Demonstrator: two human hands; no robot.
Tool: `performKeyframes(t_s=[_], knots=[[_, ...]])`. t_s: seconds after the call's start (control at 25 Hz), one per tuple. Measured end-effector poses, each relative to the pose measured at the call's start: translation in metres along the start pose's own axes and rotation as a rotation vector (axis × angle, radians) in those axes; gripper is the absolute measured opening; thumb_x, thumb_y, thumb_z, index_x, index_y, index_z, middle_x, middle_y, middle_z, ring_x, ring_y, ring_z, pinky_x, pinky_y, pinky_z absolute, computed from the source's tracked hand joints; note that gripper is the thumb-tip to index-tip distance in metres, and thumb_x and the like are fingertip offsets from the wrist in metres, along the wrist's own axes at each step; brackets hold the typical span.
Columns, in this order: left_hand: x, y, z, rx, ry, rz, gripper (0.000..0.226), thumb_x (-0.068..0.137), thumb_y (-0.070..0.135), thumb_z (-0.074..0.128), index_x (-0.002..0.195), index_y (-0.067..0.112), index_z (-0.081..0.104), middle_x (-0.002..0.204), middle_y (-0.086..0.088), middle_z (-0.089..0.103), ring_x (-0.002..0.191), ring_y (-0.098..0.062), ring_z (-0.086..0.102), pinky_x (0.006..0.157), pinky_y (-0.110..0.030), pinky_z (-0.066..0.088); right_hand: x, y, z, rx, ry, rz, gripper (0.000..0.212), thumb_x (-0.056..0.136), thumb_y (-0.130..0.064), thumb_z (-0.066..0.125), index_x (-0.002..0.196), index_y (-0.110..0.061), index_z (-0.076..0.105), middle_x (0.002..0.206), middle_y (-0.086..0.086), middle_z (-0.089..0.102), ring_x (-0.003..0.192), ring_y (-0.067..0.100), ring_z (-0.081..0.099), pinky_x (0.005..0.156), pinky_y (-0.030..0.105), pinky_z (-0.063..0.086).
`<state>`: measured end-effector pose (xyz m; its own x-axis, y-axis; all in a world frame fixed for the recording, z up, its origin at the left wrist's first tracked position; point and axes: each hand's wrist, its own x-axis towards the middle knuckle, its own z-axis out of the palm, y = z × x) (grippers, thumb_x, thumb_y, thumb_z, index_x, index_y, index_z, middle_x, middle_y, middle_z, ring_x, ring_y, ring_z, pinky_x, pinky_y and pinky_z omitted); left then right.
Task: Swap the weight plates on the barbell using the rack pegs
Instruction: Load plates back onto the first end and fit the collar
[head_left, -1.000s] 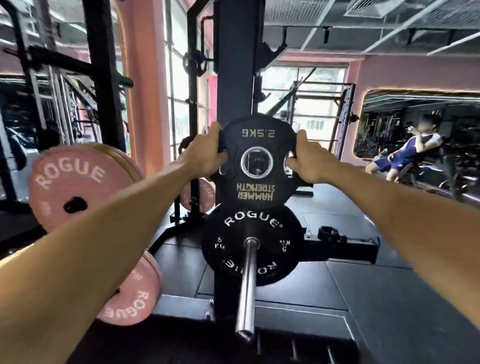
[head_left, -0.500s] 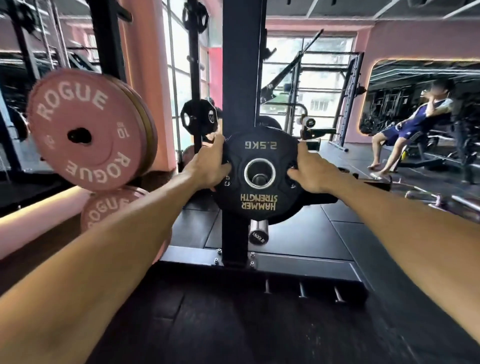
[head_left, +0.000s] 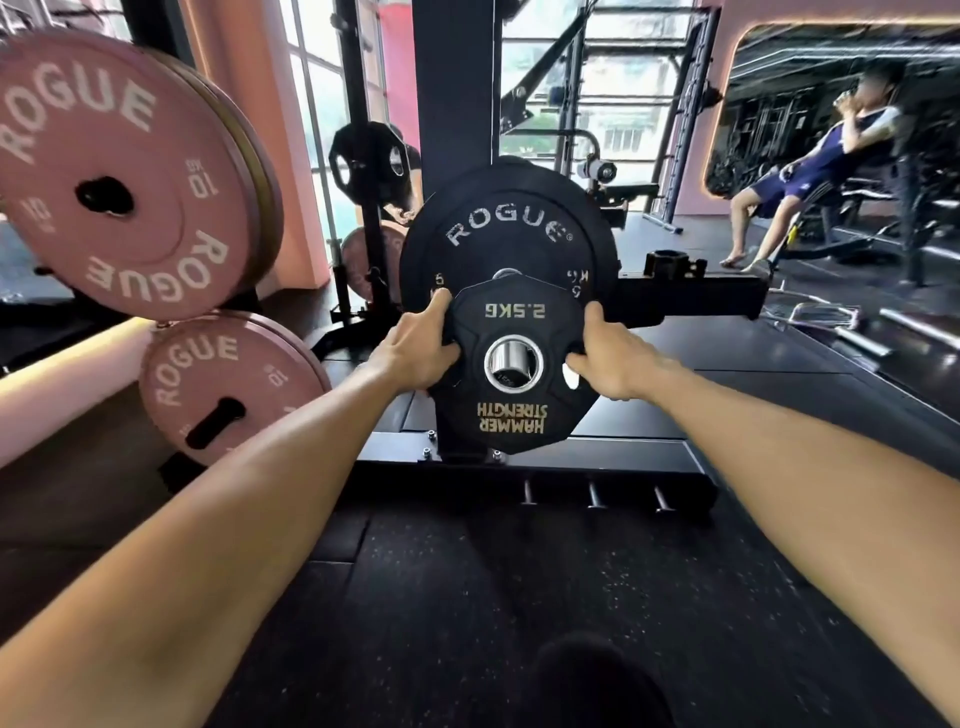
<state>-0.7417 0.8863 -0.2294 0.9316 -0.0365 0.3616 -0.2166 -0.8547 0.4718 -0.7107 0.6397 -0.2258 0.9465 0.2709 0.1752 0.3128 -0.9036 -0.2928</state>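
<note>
Both hands clamped on 2.5kg plate (head_left: 514, 374): L hand (head_left: 418, 349) gripping left edge, R hand (head_left: 608, 358) gripping right edge. Held upright, text upside down, centre hole lined up w/ steel peg (head_left: 513, 362). Overlapping lower part of 5kg plate (head_left: 506, 234) behind. Pink 10kg plates (head_left: 124, 176) racked far left.

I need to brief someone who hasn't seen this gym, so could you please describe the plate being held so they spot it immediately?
Find the black rack upright in the middle. Before it hangs a black Rogue plate. The smaller black 2.5KG plate, lettered Hammer Strength upside down, is the one.
</note>
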Motion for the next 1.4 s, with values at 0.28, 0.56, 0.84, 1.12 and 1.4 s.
performKeyframes(t_s=[0.28,0.56,0.84,1.12,1.4], knots=[[-0.009,-0.018,0.025,-0.040,-0.005,0.011,0.029,0.080,0.020,0.054,0.093,0.029,0.029,0.072,-0.009,0.063,0.064,-0.034,0.061,0.064,-0.046,0.054,-0.002,0.007,0.033,-0.026,0.068,-0.005,0.038,0.096,-0.024,0.050,0.123,-0.010,0.027,0.075,0.003,0.048,0.064,0.026,0.046,0.056,0.035,0.030],[-0.011,-0.025,0.051,0.065,0.114,0.035,0.032,0.092,0.012,0.054,0.100,0.017,0.023,0.081,-0.013,0.058,0.076,-0.046,0.059,0.069,-0.052,0.048,-0.003,0.009,0.049,0.017,0.230,-0.109,0.025,0.097,-0.013,0.046,0.114,-0.005,0.030,0.064,-0.002,0.042,0.055,0.022,0.043,0.058,0.038,0.034],[0.029,-0.040,0.060,0.231,0.062,-0.059,0.023,0.099,0.031,0.039,0.101,0.015,0.023,0.098,-0.014,0.059,0.087,-0.041,0.063,0.066,-0.040,0.034,0.046,0.012,0.052,-0.180,0.221,0.029,0.023,0.101,-0.024,0.039,0.111,-0.007,0.027,0.072,0.002,0.051,0.063,0.030,0.048,0.059,0.037,0.032],[0.108,-0.058,0.075,0.253,-0.020,-0.113,0.021,0.100,0.031,0.035,0.102,0.016,0.020,0.120,-0.019,0.055,0.102,-0.042,0.059,0.076,-0.042,0.034,0.122,0.020,0.059,-0.448,0.238,0.118,0.035,0.104,-0.035,0.032,0.122,-0.005,0.031,0.099,0.007,0.070,0.089,0.031,0.068,0.059,0.032,0.029],[0.201,-0.087,0.100,0.255,-0.005,-0.130,0.029,0.100,0.030,0.036,0.119,0.011,0.024,0.128,-0.020,0.054,0.107,-0.040,0.059,0.077,-0.041,0.036,0.217,0.041,0.071,-0.510,0.253,0.138,0.042,0.104,-0.035,0.031,0.132,-0.004,0.028,0.106,0.006,0.070,0.095,0.029,0.068,0.065,0.032,0.029]])
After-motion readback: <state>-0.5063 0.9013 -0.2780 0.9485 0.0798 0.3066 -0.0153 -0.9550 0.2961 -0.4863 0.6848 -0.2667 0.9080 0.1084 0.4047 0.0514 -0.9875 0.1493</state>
